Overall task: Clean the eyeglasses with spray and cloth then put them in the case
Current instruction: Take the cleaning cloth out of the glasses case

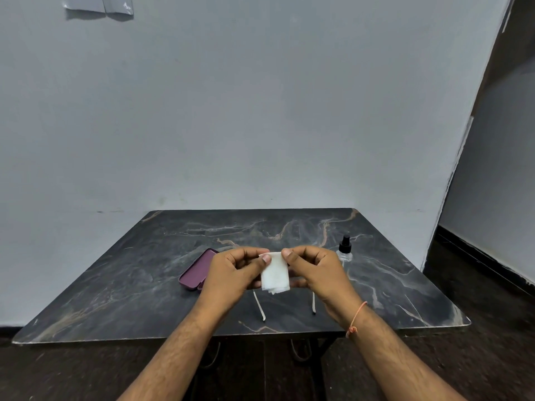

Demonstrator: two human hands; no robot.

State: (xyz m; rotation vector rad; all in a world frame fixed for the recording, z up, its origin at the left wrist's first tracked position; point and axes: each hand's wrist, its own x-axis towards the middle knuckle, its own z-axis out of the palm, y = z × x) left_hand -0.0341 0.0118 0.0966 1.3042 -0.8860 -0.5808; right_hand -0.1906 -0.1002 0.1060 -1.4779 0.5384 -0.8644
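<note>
A white folded cloth hangs above the middle of the dark marble table. My left hand pinches its top left corner and my right hand pinches its top right corner. The eyeglasses lie on the table under my hands; only their two thin temple arms show, pointing toward me. The lenses are hidden behind the cloth and hands. A purple case lies flat to the left, partly covered by my left hand. A small clear spray bottle with a black nozzle stands to the right.
The table's back edge meets a grey wall. Its near edge runs across the lower view, with dark floor and metal table legs below. A doorway opens at the right.
</note>
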